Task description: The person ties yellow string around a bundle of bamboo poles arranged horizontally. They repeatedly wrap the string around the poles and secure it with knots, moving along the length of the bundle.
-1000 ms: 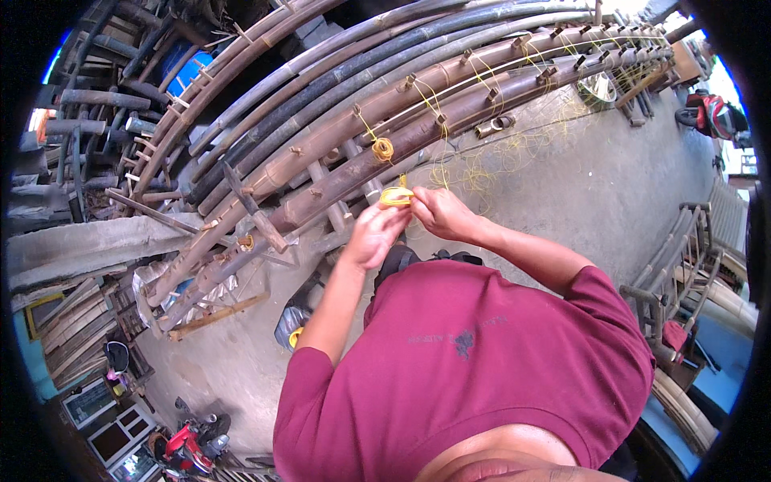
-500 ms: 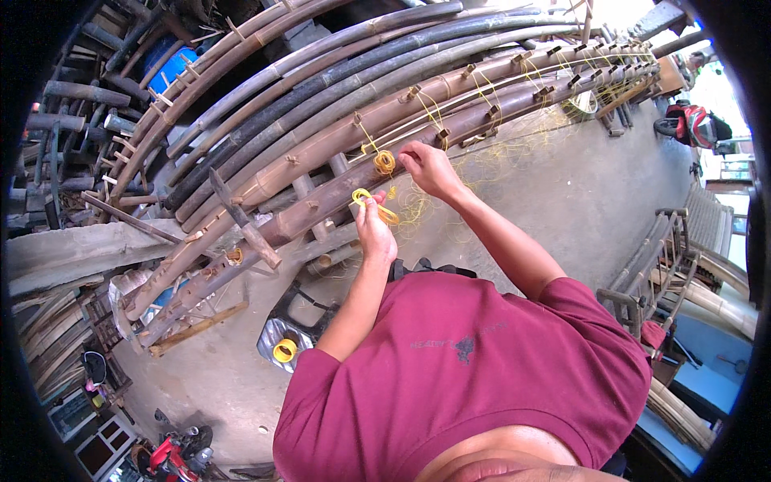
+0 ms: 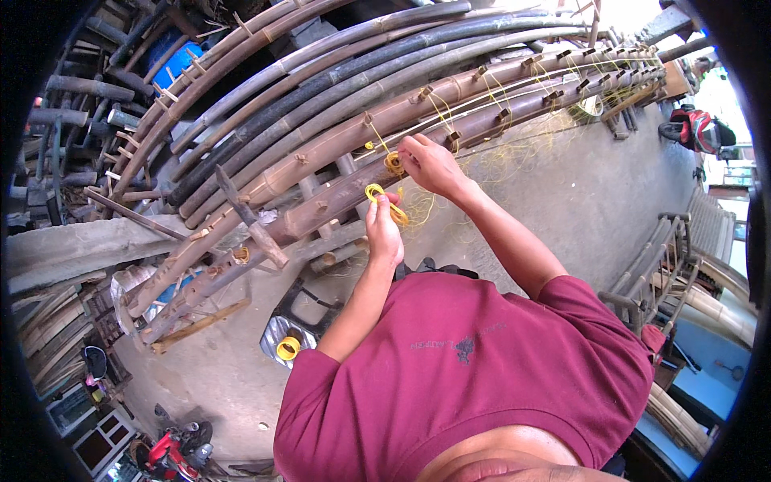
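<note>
My left hand (image 3: 384, 233) is closed around a looped bundle of yellow cord (image 3: 398, 214), part of which sticks out past the fingers. Just beyond it, an orange-yellow coil of cord (image 3: 393, 164) sits against the nearer bamboo pole (image 3: 353, 191). My right hand (image 3: 434, 167) has its fingers pinched together at the right side of that coil; what lies between the fingertips is hidden. Yellow strands run from short pegs on the farther bamboo pole (image 3: 329, 149) across to the nearer one. Loose cord hangs in tangles below the poles.
More long bamboo poles (image 3: 305, 84) lie behind. A wooden crosspiece (image 3: 250, 221) crosses the two poles at left. On the floor near my left elbow, a yellow roll (image 3: 287, 348) rests on a silvery sheet. A bamboo frame (image 3: 650, 265) stands at right; a red motorcycle (image 3: 173, 451) is at lower left.
My right hand has moved in from beside the coil to touch it, its fingertips now overlapping the coil's edge. My left hand still grips the cord bundle. The view has shifted slightly.
</note>
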Available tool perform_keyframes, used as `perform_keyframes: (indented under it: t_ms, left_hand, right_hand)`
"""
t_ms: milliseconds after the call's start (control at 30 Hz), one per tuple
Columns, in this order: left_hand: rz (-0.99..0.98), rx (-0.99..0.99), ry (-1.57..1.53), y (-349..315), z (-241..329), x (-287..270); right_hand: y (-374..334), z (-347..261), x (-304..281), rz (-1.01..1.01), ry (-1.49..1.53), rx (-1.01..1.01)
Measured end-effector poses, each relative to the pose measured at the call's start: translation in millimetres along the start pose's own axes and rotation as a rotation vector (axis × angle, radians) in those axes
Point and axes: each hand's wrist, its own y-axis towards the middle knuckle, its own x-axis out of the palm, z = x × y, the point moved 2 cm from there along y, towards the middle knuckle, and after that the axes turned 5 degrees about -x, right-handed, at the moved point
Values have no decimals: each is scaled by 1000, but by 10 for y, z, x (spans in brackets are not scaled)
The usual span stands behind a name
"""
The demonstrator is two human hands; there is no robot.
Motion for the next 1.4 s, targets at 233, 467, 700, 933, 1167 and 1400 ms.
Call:
perform_keyframes:
  t_ms: [233,467,700,933,1167,1400]
  left_hand:
    - [-208,53,-196,-189,261,359]
    - [-440,107,102,-348,157,436]
    - [-366,219,800,-176,-21,297]
    - [-608,-16,399,-512,103,614]
    - [-627,1,623,-507,179,720]
    - [-774,112,1031,-382,329,950]
  right_hand:
    - [-393,-226,-121,14,274,118]
    - [-686,-79,-127,339,1660,884]
    - [-787,-1056,-693,-179,324,-172]
    - [-899,-512,-741,-161,843,552]
    - [-1025,-334,-749,71,1557,712]
    - [-1502,99,-412,-149,1834,899]
